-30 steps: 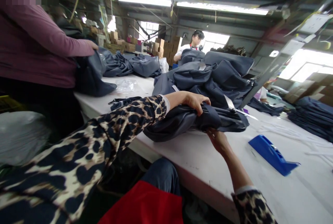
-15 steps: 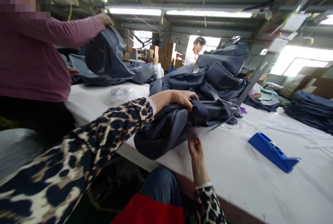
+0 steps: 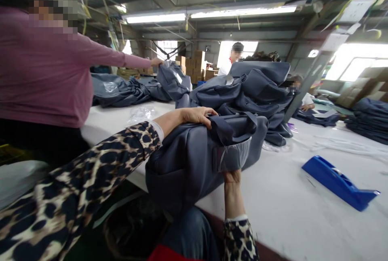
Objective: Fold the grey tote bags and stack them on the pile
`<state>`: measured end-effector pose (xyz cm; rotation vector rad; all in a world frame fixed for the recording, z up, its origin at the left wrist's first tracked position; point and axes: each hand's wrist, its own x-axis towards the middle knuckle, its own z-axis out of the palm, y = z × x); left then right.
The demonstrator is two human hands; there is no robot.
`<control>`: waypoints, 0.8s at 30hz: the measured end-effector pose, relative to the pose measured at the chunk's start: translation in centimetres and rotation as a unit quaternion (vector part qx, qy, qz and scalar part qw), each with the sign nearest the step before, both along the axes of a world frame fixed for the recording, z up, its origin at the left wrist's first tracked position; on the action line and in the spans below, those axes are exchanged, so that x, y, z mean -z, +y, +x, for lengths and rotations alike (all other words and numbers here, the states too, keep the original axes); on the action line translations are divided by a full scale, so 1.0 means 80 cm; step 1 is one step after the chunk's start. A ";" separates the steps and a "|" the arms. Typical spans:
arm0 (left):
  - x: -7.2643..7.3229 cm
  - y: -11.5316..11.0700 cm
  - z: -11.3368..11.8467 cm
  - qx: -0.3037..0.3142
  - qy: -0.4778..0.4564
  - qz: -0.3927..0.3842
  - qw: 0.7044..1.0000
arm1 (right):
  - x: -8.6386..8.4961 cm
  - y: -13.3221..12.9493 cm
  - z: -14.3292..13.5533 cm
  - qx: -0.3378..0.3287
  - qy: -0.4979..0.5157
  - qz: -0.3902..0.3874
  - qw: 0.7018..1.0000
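A dark grey bag (image 3: pixel 184 160) with strap handles (image 3: pixel 226 129) stands tilted at the table's near edge, its left end overhanging. My left hand (image 3: pixel 198 116) is closed on its top edge beside the handle, fingers curled over the fabric. On the bag's facing side is a patch of clear plastic (image 3: pixel 235 154); whether it is a pocket or loose film I cannot tell. My right hand (image 3: pixel 233 176) reaches up from below to the lower edge of this plastic, its fingers hidden there. Behind the bag rises a heap of similar grey bags (image 3: pixel 254 85).
A blue tape dispenser (image 3: pixel 339 182) lies on the white table (image 3: pixel 291 220) to the right. Crumpled clear plastic (image 3: pixel 141 114) is at left. A co-worker in a purple top (image 3: pixel 45 75) reaches toward another grey bag (image 3: pixel 172 79). A slanted metal post (image 3: pixel 309 77) stands behind.
The bag has been tipped up, so its side with the clear plastic faces me. My left hand has shifted slightly left; my right fingers have gone out of sight. The co-worker's arm has swung right.
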<state>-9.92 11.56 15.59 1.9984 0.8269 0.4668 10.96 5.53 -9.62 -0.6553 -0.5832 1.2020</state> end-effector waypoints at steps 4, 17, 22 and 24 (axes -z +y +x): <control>0.007 0.002 -0.009 0.000 0.013 -0.006 1.000 | 0.011 -0.001 0.008 0.019 0.025 -0.026 0.999; -0.023 -0.046 0.047 -0.071 0.287 0.214 0.931 | -0.001 -0.011 0.013 0.053 0.064 -0.052 0.995; -0.009 -0.048 0.051 -0.079 0.241 0.250 0.935 | -0.028 -0.034 0.013 0.078 0.048 -0.059 0.994; -0.010 -0.046 0.049 -0.067 0.176 0.237 0.953 | -0.038 -0.038 0.018 0.110 0.040 -0.066 0.991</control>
